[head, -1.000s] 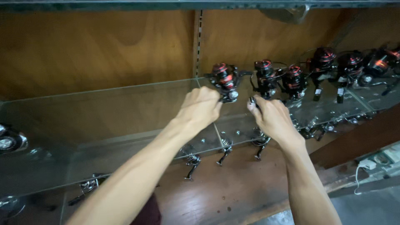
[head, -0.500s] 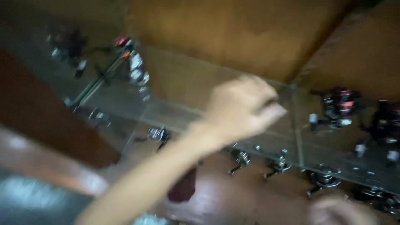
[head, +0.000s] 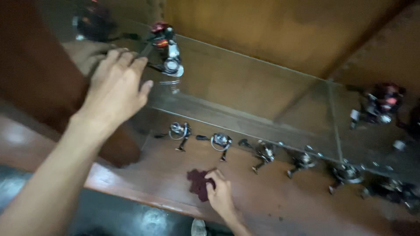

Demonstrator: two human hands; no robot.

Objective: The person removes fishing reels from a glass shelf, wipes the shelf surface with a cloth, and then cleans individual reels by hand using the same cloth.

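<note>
My left hand (head: 116, 85) reaches up and left over the glass shelf (head: 245, 87), fingers spread, holding nothing. Its fingertips are close to the handle of a red and black fishing reel (head: 167, 50) that stands on the glass. My right hand (head: 221, 194) is low on the wooden shelf (head: 280, 201) under the glass. Its fingers are curled onto a dark red cloth (head: 197, 183) lying there.
Several small silver reels (head: 221, 142) stand in a row on the wooden shelf under the glass. Another red and black reel (head: 380, 102) sits on the glass at right, and a dark one (head: 94, 22) at top left. A brown wooden panel backs the shelves.
The view has swung to the left. My left hand left the group of reels and went to the reel at the left end. My right hand dropped to the lower shelf onto the cloth.
</note>
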